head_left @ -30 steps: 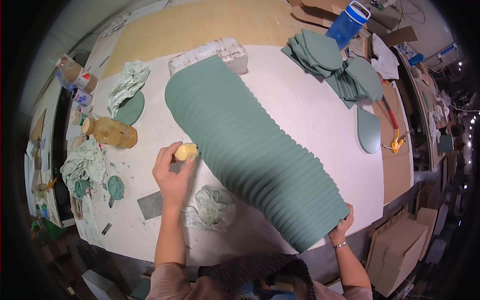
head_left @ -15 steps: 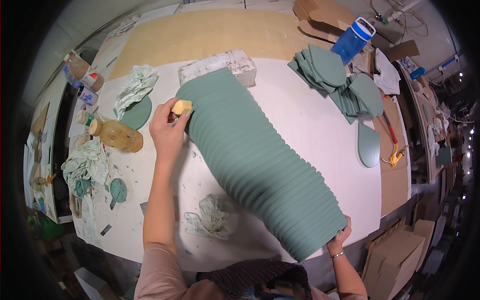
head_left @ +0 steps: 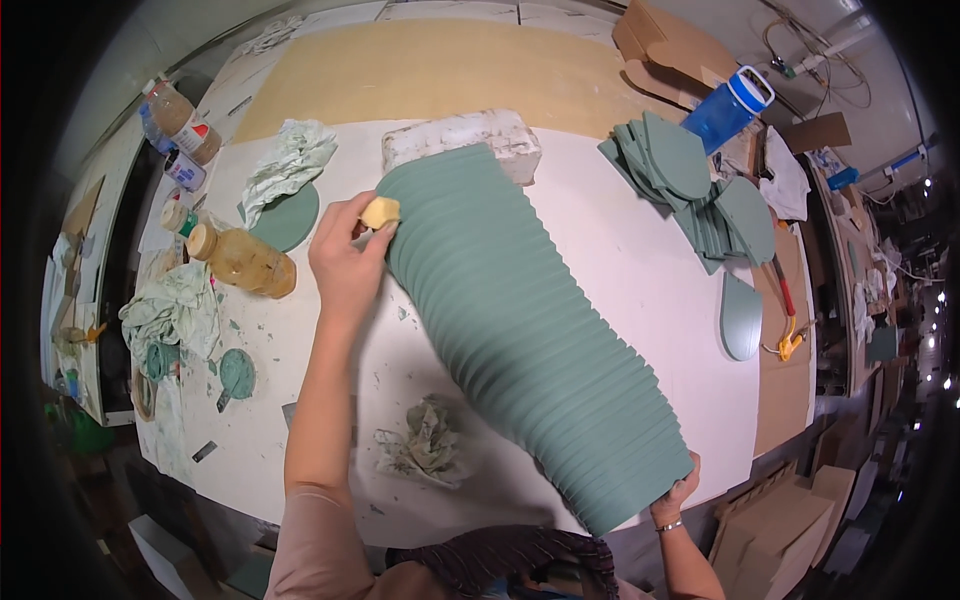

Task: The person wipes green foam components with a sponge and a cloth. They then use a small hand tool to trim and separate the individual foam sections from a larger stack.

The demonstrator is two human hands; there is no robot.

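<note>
A long, grey-green ribbed piece (head_left: 520, 330), like a stack of thin curved layers, slants across the table from far left to near right. Its far end leans against a white, stained block (head_left: 515, 140). Between the fingertips of my left hand (head_left: 345, 262) is a small yellow block (head_left: 380, 212), sponge-like in look, at the piece's far left edge. Around the near right end of the ribbed piece my right hand (head_left: 676, 497) is closed; most of its fingers are hidden beneath it.
Green flat plates (head_left: 675, 160) are piled at the far right, beside a blue bottle (head_left: 728, 108). A crumpled cloth (head_left: 430, 445) lies left of the ribbed piece. Bottles of yellowish liquid (head_left: 245, 262) and a round green-smeared tool (head_left: 237, 373) stand or lie at left.
The whole view has shifted slightly. My left hand with the yellow block stays near the same edge, and my right hand keeps its hold on the near end.
</note>
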